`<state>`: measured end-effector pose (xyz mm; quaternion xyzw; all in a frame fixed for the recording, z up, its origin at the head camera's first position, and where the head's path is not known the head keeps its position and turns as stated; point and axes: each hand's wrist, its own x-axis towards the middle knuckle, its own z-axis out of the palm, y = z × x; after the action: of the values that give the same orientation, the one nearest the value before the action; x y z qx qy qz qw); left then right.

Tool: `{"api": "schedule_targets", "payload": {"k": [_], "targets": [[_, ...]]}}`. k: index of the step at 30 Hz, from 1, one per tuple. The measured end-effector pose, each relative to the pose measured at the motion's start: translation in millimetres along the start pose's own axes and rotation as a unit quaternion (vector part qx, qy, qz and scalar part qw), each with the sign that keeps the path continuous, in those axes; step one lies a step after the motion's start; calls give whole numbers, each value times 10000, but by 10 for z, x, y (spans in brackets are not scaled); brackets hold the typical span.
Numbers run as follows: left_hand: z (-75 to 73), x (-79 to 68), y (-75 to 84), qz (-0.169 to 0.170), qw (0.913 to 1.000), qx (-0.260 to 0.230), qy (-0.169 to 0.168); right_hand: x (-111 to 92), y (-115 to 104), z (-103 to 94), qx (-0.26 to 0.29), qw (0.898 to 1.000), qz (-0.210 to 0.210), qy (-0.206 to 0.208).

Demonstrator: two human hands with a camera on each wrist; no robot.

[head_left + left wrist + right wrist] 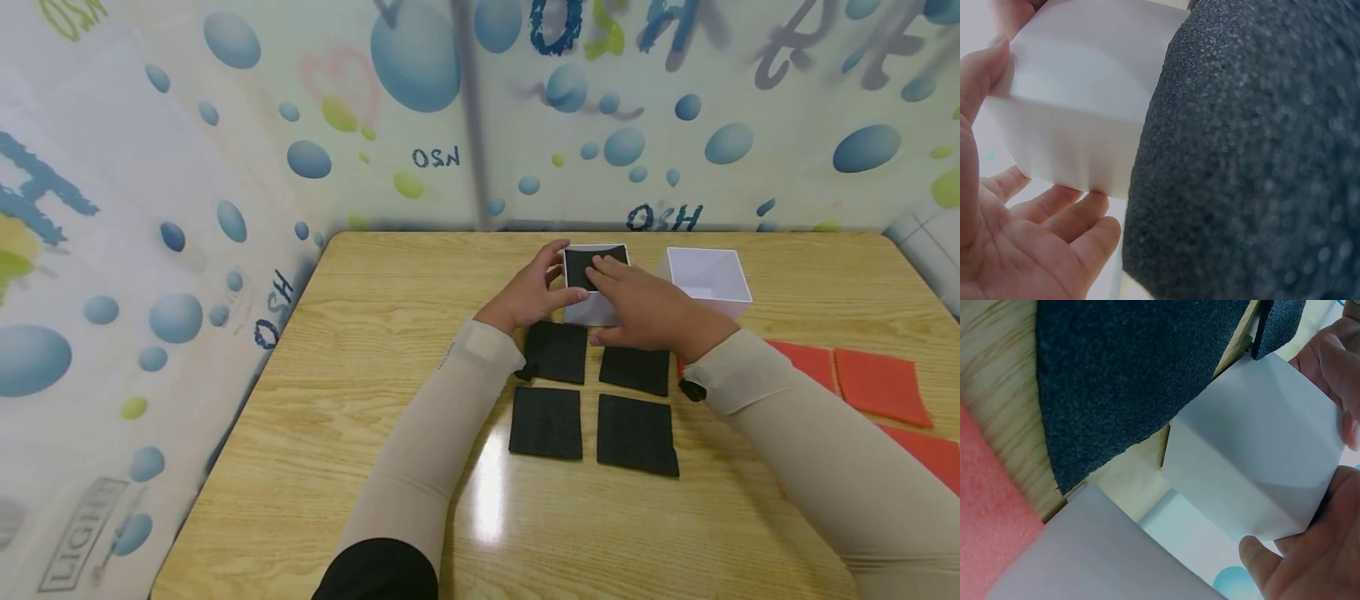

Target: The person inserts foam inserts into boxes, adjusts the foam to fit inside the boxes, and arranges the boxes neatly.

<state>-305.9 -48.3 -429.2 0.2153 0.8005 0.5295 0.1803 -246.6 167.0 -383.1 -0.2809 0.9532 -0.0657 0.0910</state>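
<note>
A person steadies an open-topped white box [582,312] at upper centre of the frame, the left grip [527,292] clasping its side, the right grip [648,307] unclenched, fingers laid on a black square [578,270] within its mouth. The box looks plain and smooth. At least one square appears loaded; four loose black pieces [546,423], lower centre, and red squares [881,385], right, seemingly remain.
</note>
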Motion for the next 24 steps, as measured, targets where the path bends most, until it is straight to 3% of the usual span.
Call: {"api": "schedule_targets", "payload": {"k": [24], "targets": [[-1,-4,-8,32,10000,4,-18,37,4,41,-68,10000,-13,29]]}}
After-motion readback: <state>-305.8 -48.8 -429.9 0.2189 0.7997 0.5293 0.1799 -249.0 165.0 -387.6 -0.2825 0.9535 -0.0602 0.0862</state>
